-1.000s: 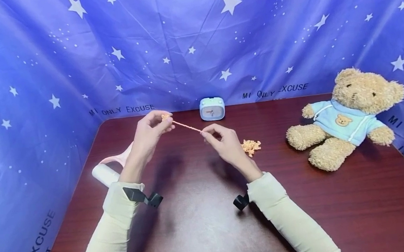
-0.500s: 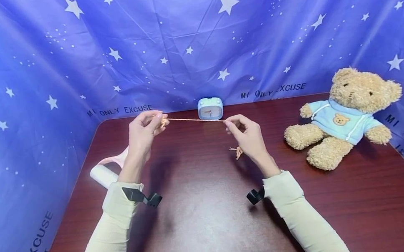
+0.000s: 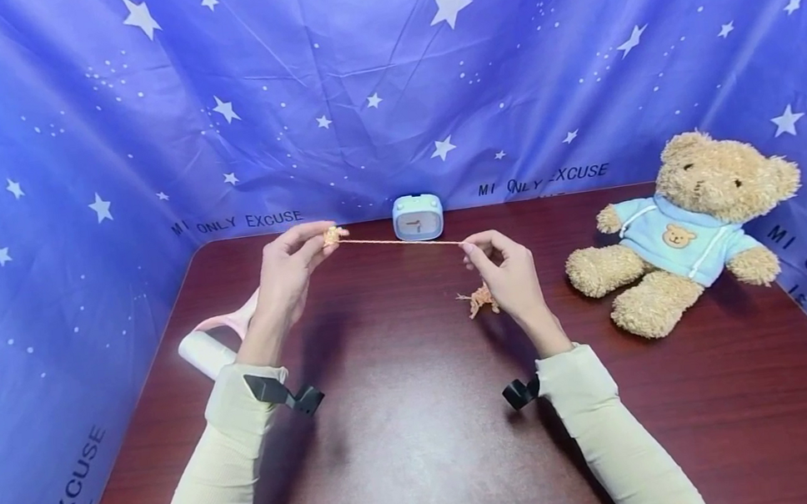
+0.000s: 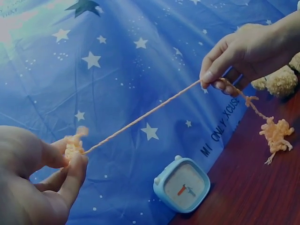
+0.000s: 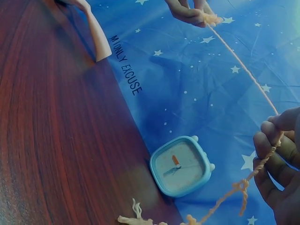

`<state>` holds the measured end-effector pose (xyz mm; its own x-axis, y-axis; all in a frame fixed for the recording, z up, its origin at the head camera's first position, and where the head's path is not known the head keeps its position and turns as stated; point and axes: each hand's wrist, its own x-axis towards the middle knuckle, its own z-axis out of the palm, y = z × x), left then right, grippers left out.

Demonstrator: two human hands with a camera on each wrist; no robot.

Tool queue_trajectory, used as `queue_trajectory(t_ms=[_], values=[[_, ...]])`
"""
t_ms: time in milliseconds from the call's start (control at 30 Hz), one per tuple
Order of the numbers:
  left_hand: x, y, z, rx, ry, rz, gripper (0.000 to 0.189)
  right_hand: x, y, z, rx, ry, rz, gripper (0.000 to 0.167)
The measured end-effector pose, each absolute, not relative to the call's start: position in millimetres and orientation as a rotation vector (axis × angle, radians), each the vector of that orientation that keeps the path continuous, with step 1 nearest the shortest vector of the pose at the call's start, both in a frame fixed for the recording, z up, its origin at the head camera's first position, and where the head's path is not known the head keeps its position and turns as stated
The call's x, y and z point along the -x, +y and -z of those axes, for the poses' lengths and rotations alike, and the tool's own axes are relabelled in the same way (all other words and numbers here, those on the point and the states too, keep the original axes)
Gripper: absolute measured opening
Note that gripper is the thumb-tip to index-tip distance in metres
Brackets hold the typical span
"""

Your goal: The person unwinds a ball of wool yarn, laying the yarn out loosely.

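A peach-coloured yarn cord (image 3: 402,241) runs nearly level and taut between the two hands, above the table. My left hand (image 3: 284,275) pinches a small knotted bunch (image 4: 74,149) of the yarn between thumb and fingertips. With thumb and index finger my right hand (image 3: 508,273) pinches the cord's other end of the stretch. Past the right fingers the yarn hangs down, with a small knot (image 5: 243,185) on it in the right wrist view. It ends in a crumpled, frayed clump (image 4: 276,134), seen below the right hand in the left wrist view.
A light blue alarm clock (image 3: 418,217) stands at the table's back edge, behind the cord. A teddy bear (image 3: 674,235) in a blue top sits at the right. Left of the left forearm lie a white cylinder (image 3: 206,354) and a pink curved object (image 3: 233,316). A starry blue curtain (image 3: 352,82) surrounds the table (image 3: 413,452).
My right hand has moved right, away from the left hand, so the stretch of yarn between them is longer. The hanging clump shows left of the right hand. Both hands keep their pinch.
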<state>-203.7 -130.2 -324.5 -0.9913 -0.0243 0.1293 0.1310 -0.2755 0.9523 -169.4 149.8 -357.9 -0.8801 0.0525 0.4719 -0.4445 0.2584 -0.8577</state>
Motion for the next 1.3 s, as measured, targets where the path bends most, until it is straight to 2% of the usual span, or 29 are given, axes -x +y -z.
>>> queue_trajectory(t_ms=[167, 567, 833, 967, 1167, 1300], values=[[205, -129, 325, 0.109, -1.992, 2.308, 0.015, 169, 151, 356, -0.372, -2.112, -1.675, 0.013], [207, -127, 322, -0.001, -2.083, 2.142, 0.025, 172, 166, 359, -0.313, -2.096, -1.727, 0.017], [209, -134, 324, -0.138, -1.930, 2.145, 0.006, 174, 183, 358, -0.244, -2.063, -1.707, 0.018], [210, -138, 323, -0.205, -1.908, 2.142, 0.008, 175, 190, 357, -0.158, -2.024, -1.703, 0.018], [210, -144, 322, -0.268, -1.934, 2.108, 0.021, 177, 201, 356, -0.042, -1.944, -1.690, 0.019], [211, -147, 323, -0.312, -1.983, 2.060, 0.021, 178, 206, 356, 0.031, -1.902, -1.680, 0.020]])
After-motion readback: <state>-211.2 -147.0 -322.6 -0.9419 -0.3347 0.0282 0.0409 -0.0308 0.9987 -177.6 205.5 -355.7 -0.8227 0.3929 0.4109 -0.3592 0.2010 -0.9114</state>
